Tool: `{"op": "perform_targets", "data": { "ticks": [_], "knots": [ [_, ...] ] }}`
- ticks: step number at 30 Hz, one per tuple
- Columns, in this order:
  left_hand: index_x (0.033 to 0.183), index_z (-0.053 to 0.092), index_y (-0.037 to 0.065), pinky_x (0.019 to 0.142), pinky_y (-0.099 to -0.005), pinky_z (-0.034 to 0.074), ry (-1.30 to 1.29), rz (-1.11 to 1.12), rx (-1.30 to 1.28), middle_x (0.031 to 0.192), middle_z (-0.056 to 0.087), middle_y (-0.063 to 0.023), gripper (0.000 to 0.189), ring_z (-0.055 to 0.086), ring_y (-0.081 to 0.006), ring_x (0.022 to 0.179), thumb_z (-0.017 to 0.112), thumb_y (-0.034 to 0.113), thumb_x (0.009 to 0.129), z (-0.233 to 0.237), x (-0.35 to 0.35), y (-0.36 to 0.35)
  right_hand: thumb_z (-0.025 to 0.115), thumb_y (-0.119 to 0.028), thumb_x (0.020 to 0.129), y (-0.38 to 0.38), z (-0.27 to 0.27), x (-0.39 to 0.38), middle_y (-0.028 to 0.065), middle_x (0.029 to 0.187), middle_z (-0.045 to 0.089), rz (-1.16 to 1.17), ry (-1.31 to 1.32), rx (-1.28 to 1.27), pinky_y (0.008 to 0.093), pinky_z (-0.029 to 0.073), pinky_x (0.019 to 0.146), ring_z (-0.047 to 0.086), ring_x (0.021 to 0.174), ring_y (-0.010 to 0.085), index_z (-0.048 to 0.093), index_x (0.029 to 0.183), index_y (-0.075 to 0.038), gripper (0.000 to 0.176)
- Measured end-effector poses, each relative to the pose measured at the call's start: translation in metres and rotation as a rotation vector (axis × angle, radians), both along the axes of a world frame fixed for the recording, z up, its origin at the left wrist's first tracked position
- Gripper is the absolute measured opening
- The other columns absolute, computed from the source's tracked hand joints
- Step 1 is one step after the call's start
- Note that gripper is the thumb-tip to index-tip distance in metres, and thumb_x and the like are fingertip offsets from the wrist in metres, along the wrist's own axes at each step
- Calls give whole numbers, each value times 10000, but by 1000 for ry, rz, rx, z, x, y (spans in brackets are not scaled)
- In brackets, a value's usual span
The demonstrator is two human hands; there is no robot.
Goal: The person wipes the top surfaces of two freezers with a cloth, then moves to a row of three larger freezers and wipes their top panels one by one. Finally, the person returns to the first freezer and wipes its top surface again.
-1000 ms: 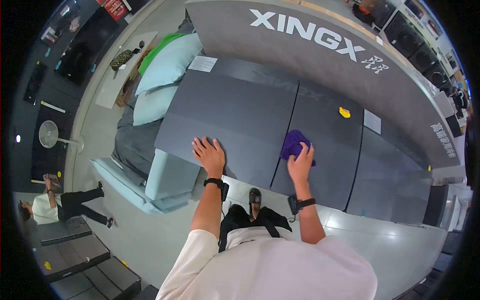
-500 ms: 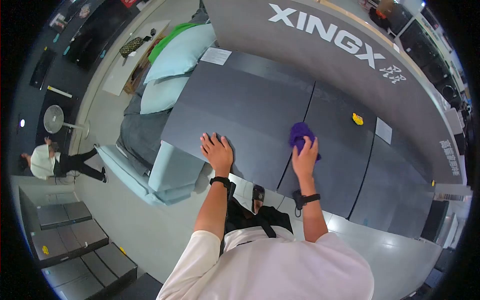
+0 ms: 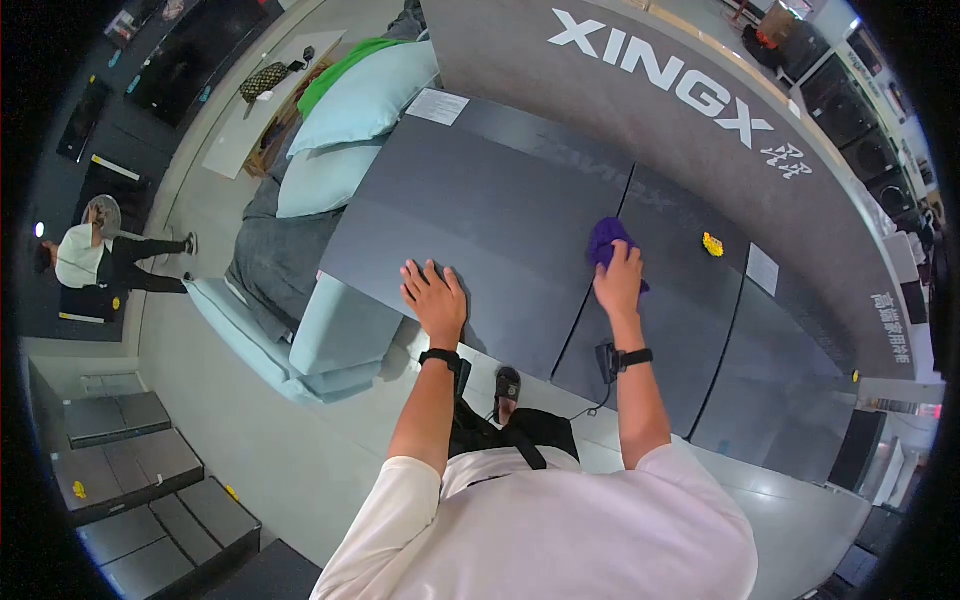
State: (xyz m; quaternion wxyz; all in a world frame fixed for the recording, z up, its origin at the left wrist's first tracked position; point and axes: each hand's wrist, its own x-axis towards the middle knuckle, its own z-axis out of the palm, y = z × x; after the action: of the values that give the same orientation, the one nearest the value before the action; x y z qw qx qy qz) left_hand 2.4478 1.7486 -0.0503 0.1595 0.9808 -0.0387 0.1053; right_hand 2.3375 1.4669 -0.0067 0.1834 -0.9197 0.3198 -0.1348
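A purple cloth (image 3: 606,238) lies bunched on the dark grey panelled surface (image 3: 480,200), across the seam between two panels. My right hand (image 3: 619,278) presses on the cloth, its fingers closed over the lower part. Further left, my left hand (image 3: 434,299) rests flat near the surface's front edge with its fingers spread, holding nothing. To the right of the cloth sits a small yellow object (image 3: 712,245), with a white paper sheet (image 3: 762,269) beyond it. Another white sheet (image 3: 437,106) lies at the far left corner.
Light blue pillows (image 3: 355,95) and a padded light blue seat (image 3: 345,335) stand left of the surface. A grey panel with white lettering (image 3: 660,75) rises behind. At the far left are a person (image 3: 80,256) and a fan (image 3: 104,214). Dark cabinets (image 3: 130,465) stand lower left.
My right hand and the purple cloth have moved away from me along the surface. My left hand stays flat. The person at the far left has shifted, now overlapping the fan.
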Motion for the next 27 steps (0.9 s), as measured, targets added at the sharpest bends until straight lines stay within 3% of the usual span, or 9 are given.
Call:
{"op": "perform_targets", "data": {
  "ticks": [4,7,15,18,20,22,25,27],
  "knots": [
    [1342,495,25,1159,-532,187,12,2,10,1506,342,-236,478,246,-386,1439,409,348,1001,2,0,0,729,-193,762,54,16,-18,221,1117,509,258,85,-2,516,465,878,532,1028,426,524,1174,-61,479],
    [1347,491,27,1160,-530,185,22,-2,3,1509,337,-234,479,245,-383,1440,406,349,1003,2,-1,0,740,-234,752,61,24,-23,215,1120,515,320,153,37,508,475,873,540,1022,421,547,1161,-59,485],
    [1344,493,24,1163,-528,175,28,-5,-7,1510,336,-235,478,245,-380,1440,403,350,1005,3,1,0,722,-301,781,-63,5,36,220,1218,516,-31,188,-1,494,468,943,528,1129,423,525,1228,-55,548],
    [1337,500,21,1164,-527,173,46,-1,-16,1507,340,-236,476,245,-379,1440,410,348,1004,7,0,1,725,-358,772,-56,2,65,218,1313,482,86,301,-8,505,451,982,498,1203,414,500,1264,-55,620],
    [1331,505,19,1165,-524,172,60,-8,-5,1505,342,-236,473,246,-378,1440,416,348,1003,9,0,1,736,-399,750,-25,14,75,213,1384,440,162,271,67,537,431,1003,466,1259,383,491,1312,-94,684],
    [1332,501,20,1163,-527,172,42,-9,-6,1505,342,-235,469,238,-377,1443,412,342,1004,7,2,0,726,-356,771,5,29,78,190,1425,418,199,273,-65,557,419,1016,435,1302,354,496,1355,-168,655],
    [1342,490,21,1155,-534,176,39,-38,25,1511,337,-229,473,232,-372,1446,395,341,1007,1,3,6,714,-297,793,-23,10,79,165,1427,423,345,214,-44,568,427,1010,434,1299,373,501,1381,-251,627],
    [1342,489,19,1154,-532,176,57,-28,26,1514,334,-228,477,234,-373,1445,390,345,1008,1,2,4,708,-269,801,-53,7,78,155,1423,428,243,252,-47,562,453,989,448,1275,398,511,1377,-261,609]
  ]
}}
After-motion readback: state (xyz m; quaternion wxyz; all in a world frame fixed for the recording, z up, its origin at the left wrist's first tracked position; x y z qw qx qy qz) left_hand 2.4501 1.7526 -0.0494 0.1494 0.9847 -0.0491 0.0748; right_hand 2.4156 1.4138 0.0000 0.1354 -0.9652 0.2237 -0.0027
